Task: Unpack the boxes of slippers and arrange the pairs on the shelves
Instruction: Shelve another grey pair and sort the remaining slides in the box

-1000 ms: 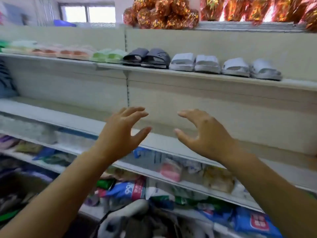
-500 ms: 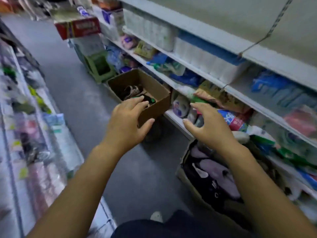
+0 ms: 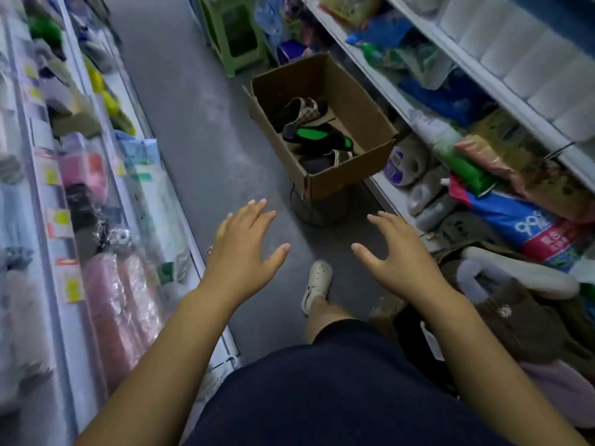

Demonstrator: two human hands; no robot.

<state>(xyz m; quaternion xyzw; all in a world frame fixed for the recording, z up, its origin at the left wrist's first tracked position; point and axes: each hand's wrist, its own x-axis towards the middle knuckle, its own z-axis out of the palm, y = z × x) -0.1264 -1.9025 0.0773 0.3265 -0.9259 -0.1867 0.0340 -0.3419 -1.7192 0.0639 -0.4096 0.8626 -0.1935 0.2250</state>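
Hovering empty, left hand (image 3: 243, 249) and right hand (image 3: 401, 257) near seemingly slipper-filled box (image 3: 351, 101).

The only mark close to legible is on a blue plastic pack (image 3: 528, 220) lying near on the right. It shows big white rounded figures that look like "99" (or perhaps "QQ"), then a character too blurred to make out. Print on its red panel (image 3: 553, 243), on the purple label (image 3: 393, 164) of a white round pack (image 3: 413, 154) and on the yellow paper tags (image 3: 61, 217) at left is unreadable.
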